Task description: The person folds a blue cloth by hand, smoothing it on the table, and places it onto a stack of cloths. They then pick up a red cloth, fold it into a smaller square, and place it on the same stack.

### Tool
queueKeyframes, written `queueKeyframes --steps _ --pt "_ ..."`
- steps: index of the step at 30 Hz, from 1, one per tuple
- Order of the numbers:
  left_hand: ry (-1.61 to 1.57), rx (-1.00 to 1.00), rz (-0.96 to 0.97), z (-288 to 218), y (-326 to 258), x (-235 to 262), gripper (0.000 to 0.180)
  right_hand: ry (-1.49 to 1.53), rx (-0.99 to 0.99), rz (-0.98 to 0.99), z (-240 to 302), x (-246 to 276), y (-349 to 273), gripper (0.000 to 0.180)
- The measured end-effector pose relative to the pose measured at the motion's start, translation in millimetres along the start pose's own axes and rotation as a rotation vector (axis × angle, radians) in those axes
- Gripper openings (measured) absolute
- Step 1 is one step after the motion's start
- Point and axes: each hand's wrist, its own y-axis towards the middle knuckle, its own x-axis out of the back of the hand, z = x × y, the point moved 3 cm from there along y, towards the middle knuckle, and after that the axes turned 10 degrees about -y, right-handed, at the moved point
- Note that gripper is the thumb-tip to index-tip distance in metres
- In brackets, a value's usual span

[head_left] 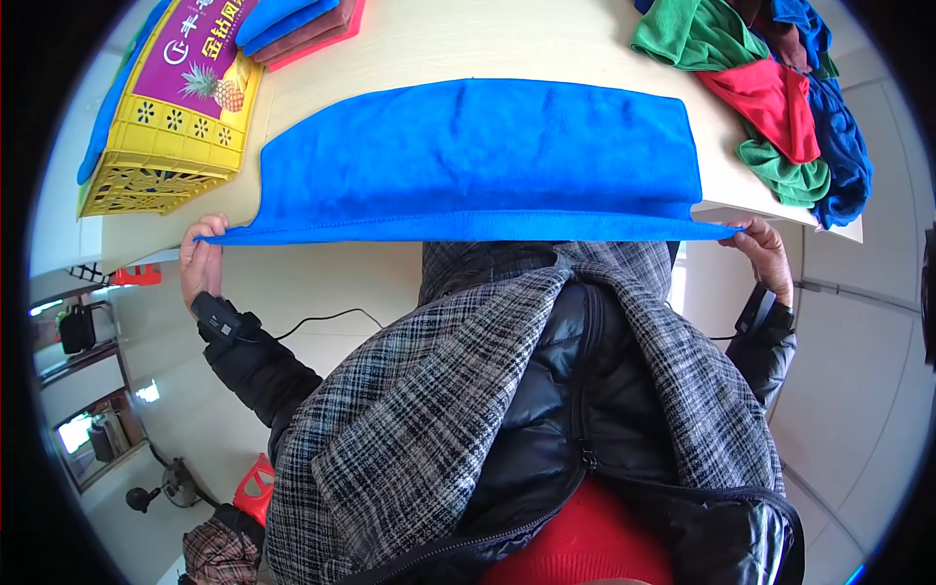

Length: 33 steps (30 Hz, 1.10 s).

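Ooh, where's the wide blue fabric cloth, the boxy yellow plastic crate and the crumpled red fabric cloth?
Wide blue fabric cloth (478, 151): head view, middle of its spread part.
Boxy yellow plastic crate (163, 138): head view, side wall.
Crumpled red fabric cloth (768, 105): head view, its middle.

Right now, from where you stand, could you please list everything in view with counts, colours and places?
Blue cloth: 1, blue, spread at the table's near edge
Table: 1, pale, beneath the cloths
Crate: 1, yellow with purple panel, table's left
Folded stack: 1, blue, brown and red, beside the crate
Heap: 1, green, red, blue and brown cloths, table's right; cloth count unclear
Cable: at least 1, black, below the table edge
Red objects: 2, red, left side; kind unclear
Checked fabric: 1, brownish, lower left
Background items: count unclear, far left
Coat: 1, grey plaid over black, centre
Wristbands: 2, dark, one per wrist
Hands: 2, bare, pinching the blue cloth's near corners
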Motion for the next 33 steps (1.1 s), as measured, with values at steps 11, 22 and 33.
queueKeyframes --steps 11,22,33 --pt "-0.186 -0.26 0.178 -91 31 -5 0.025 0.032 0.444 -0.21 39 45 -26 0.012" --pt "0.198 -0.285 -0.598 -50 126 -4 0.061 -0.049 0.395 -0.468 52 32 47 0.026" --pt "-0.005 -0.116 -0.414 -27 180 -52 0.036 0.128 0.36 -0.342 86 -65 119 0.019"
